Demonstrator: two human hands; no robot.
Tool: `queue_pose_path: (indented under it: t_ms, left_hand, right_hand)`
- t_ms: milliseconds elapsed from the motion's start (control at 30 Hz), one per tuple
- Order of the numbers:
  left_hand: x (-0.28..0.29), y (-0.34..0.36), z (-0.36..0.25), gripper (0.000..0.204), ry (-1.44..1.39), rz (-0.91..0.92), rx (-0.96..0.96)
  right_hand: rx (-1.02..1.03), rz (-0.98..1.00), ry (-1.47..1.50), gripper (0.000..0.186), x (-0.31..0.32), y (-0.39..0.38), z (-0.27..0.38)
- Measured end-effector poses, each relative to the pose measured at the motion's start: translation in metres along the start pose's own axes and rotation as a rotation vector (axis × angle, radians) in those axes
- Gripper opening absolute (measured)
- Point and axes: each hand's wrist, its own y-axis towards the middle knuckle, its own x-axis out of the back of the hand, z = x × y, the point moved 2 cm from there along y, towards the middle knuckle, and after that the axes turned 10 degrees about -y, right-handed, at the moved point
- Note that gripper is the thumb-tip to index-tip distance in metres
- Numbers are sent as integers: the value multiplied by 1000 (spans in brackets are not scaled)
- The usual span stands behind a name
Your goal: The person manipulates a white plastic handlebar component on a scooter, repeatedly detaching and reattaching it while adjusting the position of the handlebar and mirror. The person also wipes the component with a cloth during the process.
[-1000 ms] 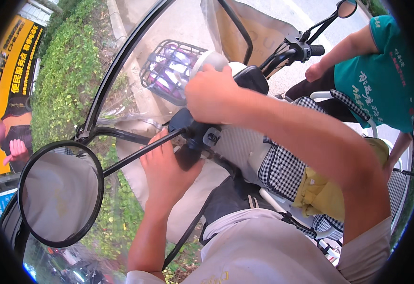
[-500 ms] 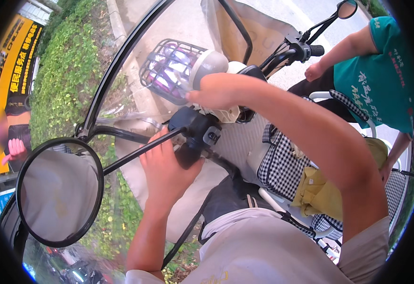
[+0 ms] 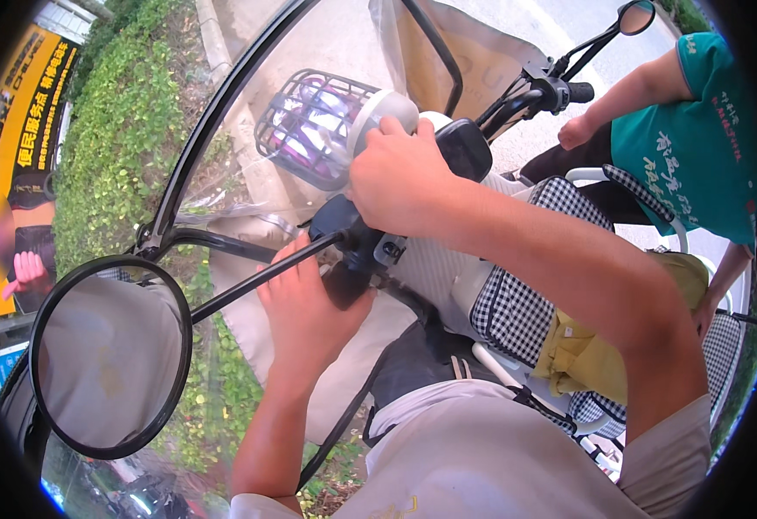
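Note:
My left hand (image 3: pixel 305 311) is wrapped round a black handlebar grip (image 3: pixel 344 285) beside the left mirror stem (image 3: pixel 266 273). My right hand (image 3: pixel 400 182), fingers curled, is at the white rounded end (image 3: pixel 387 108) of a caged device (image 3: pixel 305 121) with shiny purple inside; what exactly its fingertips hold is hidden. Just right of that hand sits a black rectangular unit (image 3: pixel 465 147) on the handlebar.
A round mirror (image 3: pixel 106 359), curved black frame (image 3: pixel 205 125) and clear shield surround the bars. A person in teal (image 3: pixel 681 138) stands right, by checked padding (image 3: pixel 513 316) and yellow cloth (image 3: pixel 577 346). A hedge (image 3: pixel 110 156) and yellow sign (image 3: pixel 15 130) lie left.
My right hand moved down the caged device half a second ago, exposing a white part beneath, and has returned up to the rounded end, covering that part. My left hand stays on the grip.

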Motion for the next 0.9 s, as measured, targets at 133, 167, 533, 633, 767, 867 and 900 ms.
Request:
queue_pose_path:
  t_ms: [133, 167, 533, 633, 767, 867, 900]
  left_hand:
    - [1, 4, -2, 93, -25, -14, -28]
    - [0, 5, -4, 93, -34, -21, -44]
    - [-1, 3, -4, 94, -32, -4, -33]
    - [0, 0, -1, 94, -18, 15, 15]
    - [4, 1, -3, 86, -28, 15, -9]
    - [3, 4, -5, 84, -45, -11, -33]
    - [3, 5, -5, 87, -36, 1, -27]
  right_hand:
    - [-172, 303, 554, 39, 7, 8, -25]
    - [-122, 331, 509, 39, 1, 14, -28]
    - [-11, 275, 431, 46, -1, 17, -32]
    - [85, 35, -139, 29, 14, 0, 4]
    - [-27, 124, 229, 45, 8, 7, -16]
    - [1, 331, 400, 49, 5, 19, -25]
    - [19, 218, 248, 48, 2, 17, -23]
